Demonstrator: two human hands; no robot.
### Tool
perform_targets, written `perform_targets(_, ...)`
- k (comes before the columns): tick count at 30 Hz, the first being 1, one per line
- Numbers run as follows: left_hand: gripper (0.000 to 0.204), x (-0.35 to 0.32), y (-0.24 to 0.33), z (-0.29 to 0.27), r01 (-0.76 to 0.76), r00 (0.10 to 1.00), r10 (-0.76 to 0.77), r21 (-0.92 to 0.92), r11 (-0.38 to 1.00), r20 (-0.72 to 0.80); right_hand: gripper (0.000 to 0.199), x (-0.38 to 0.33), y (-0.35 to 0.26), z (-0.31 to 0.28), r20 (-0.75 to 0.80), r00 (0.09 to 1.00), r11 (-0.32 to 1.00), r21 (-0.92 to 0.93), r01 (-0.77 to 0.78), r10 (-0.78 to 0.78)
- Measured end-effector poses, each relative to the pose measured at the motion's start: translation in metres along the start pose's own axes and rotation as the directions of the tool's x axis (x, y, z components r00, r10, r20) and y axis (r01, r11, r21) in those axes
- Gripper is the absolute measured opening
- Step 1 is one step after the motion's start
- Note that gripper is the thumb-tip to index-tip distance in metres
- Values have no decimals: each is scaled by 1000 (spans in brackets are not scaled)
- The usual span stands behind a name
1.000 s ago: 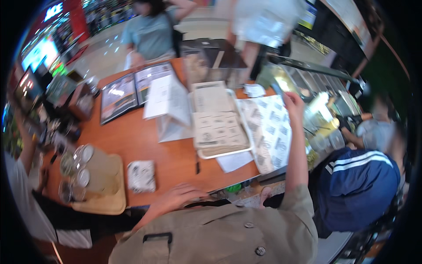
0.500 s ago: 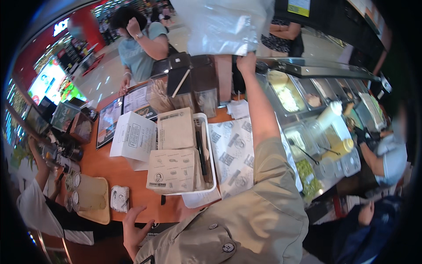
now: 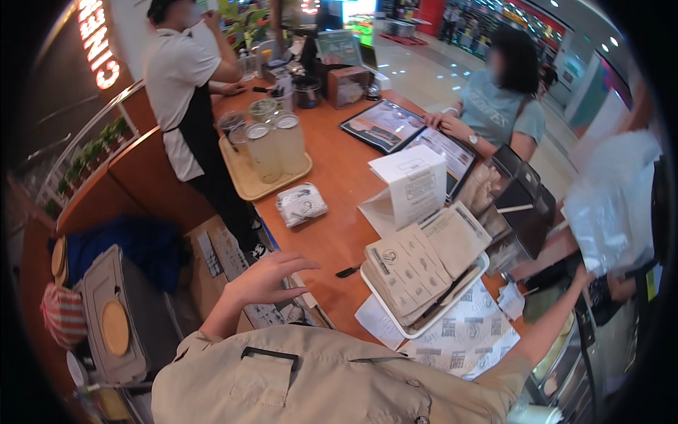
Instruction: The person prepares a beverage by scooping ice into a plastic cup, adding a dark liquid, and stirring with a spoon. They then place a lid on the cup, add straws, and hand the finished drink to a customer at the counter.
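At the far right my right hand (image 3: 583, 274) is stretched out and closed on the lower edge of a whitish translucent plastic bag (image 3: 616, 201). My left hand (image 3: 272, 279) hovers just off the near edge of the orange-brown counter (image 3: 337, 177), fingers apart and holding nothing. A small parcel wrapped in printed white paper (image 3: 301, 204) lies on the counter beyond it. Between my arms, a white plastic basket (image 3: 418, 329) contains stacked brown printed paper bags (image 3: 406, 261) and a dark pen. Under the basket's right side lies printed wrapping paper (image 3: 459, 339).
A tan tray (image 3: 244, 187) carries pale drinks in lidded containers. A folded white card (image 3: 413, 187) stands behind the basket, near open menus (image 3: 395, 127). Across the counter stands a person in a light blue shirt (image 3: 498, 106); at left, a co-worker in a black apron (image 3: 194, 131).
My view has swung left, so the counter things and the plastic bag appear farther right. My right hand keeps hold of the bag. The person across has lowered a raised hand to the menus.
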State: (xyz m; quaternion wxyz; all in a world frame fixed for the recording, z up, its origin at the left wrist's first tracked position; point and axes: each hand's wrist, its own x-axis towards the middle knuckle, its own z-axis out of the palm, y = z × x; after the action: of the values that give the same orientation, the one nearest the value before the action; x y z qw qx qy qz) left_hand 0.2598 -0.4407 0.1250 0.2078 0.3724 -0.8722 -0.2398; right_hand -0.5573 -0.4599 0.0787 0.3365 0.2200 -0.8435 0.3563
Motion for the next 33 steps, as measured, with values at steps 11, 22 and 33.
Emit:
perform_targets(11, 42, -4, -9, 2, 12, 999, -14, -55, 998, -35, 33, 46, 55, -26, -96, 992, 943, 329, -43, 79)
perform_targets(22, 36, 17, 14, 9, -184, 967, 150, -157, 970, -207, 20, -73, -120, -243, -218, 852, 355, 934, 41, 476)
perform_targets(33, 55, 150, 154, 73, -590, 772, 616, -538, 602, -157, 24, -178, -151, -348, 342, 936, 79, 934, -349, 86)
